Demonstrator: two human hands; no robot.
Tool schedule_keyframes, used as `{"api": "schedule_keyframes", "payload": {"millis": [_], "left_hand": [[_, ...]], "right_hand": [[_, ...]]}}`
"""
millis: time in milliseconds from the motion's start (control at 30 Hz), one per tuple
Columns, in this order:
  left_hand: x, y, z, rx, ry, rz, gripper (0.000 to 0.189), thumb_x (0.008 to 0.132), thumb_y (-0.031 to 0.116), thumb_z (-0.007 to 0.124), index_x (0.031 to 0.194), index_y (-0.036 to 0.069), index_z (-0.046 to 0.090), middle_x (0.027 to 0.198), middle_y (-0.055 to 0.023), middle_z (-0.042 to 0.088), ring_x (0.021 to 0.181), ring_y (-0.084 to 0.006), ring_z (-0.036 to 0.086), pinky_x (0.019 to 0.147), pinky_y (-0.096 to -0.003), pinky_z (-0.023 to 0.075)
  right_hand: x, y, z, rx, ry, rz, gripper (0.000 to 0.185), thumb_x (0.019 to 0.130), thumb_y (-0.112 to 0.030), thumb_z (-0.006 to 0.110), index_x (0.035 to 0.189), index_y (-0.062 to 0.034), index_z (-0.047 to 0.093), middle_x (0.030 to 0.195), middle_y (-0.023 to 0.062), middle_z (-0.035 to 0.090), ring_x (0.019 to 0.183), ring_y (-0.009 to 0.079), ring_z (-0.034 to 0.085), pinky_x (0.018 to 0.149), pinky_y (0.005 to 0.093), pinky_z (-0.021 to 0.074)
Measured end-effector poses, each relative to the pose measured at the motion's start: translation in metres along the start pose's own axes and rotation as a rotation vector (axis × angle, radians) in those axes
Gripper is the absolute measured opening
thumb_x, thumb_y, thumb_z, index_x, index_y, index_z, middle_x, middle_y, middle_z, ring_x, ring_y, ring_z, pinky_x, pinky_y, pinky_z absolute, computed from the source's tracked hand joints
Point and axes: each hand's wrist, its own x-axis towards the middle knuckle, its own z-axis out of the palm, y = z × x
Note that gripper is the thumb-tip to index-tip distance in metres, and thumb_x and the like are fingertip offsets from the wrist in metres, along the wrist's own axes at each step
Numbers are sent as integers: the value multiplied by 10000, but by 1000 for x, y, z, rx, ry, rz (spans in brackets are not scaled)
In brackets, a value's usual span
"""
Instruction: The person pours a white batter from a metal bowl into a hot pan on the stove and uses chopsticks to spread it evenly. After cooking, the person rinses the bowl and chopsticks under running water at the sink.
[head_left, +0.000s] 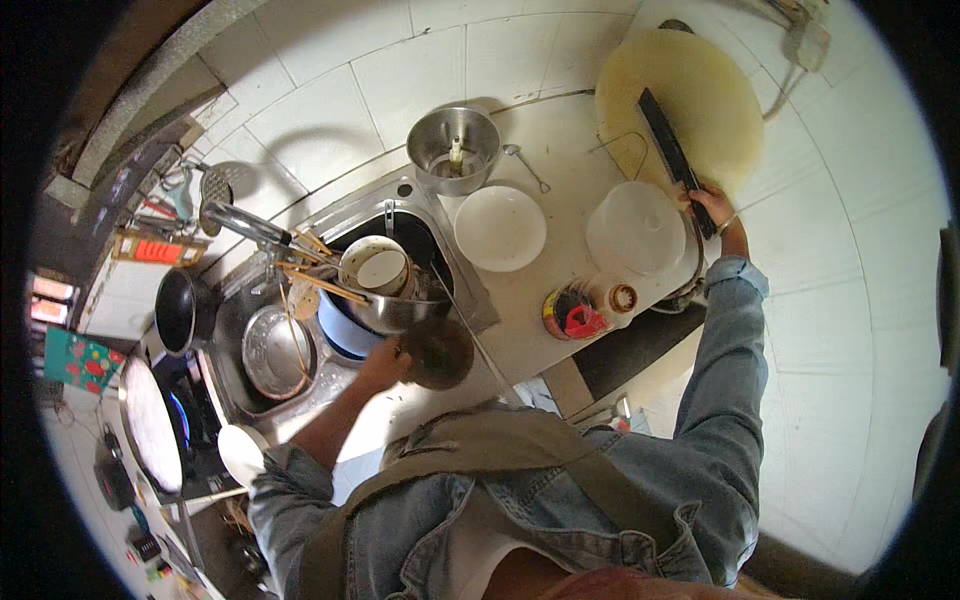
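My left hand (384, 366) grips the edge of a dark brown round vessel (439, 354), perhaps a bowl, at the front rim of the sink. On the far right, my right hand (716, 206) holds the lower end of a long, flat black bar-like object (670, 154). That object lies in front of a round yellowish board (709, 105) leaning on the tiled wall. Next to my left hand, a blue basin (346, 330) and a steel basin (401, 311) sit in the sink, with stacked bowls (375, 264) and chopsticks (330, 283).
The steel double sink (225, 352) also holds a metal bowl (274, 360). A white plate (501, 229), steel pot (453, 146), spoon (527, 169), translucent cover (637, 229) and plastic jar (574, 311) stand on the counter. Left, a stove burner shows a blue flame (180, 418) beside a pan (152, 424).
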Motion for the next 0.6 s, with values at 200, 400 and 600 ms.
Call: {"api": "schedule_keyframes", "payload": {"millis": [200, 400, 600], "left_hand": [[55, 106, -19, -10, 221, 339, 289, 779, 187, 436, 932, -48, 507, 774, -181, 582, 671, -248, 589, 613, -374, 464], [171, 208, 43, -675, 107, 0, 320, 850, 128, 385, 1061, -111, 415, 903, -190, 547, 741, -241, 586, 644, -323, 501], [235, 261, 94, -890, 55, -114, 280, 852, 118, 393, 1000, -118, 425, 842, -202, 556, 646, -261, 598, 572, -340, 539]], "right_hand": [[35, 34, -16, -639, 61, 131, 424, 756, -345, 558, 1010, -6, 551, 917, 112, 586, 813, 236, 549, 720, 317, 436], [50, 44, 27, -1273, 229, 50, 566, 768, -443, 491, 1122, -2, 461, 1159, 183, 460, 1046, 328, 449, 883, 378, 362], [-7, 14, 55, -1111, 570, -309, 413, 727, -239, 566, 1062, -12, 490, 1063, 173, 509, 951, 291, 512, 814, 362, 416]]}}
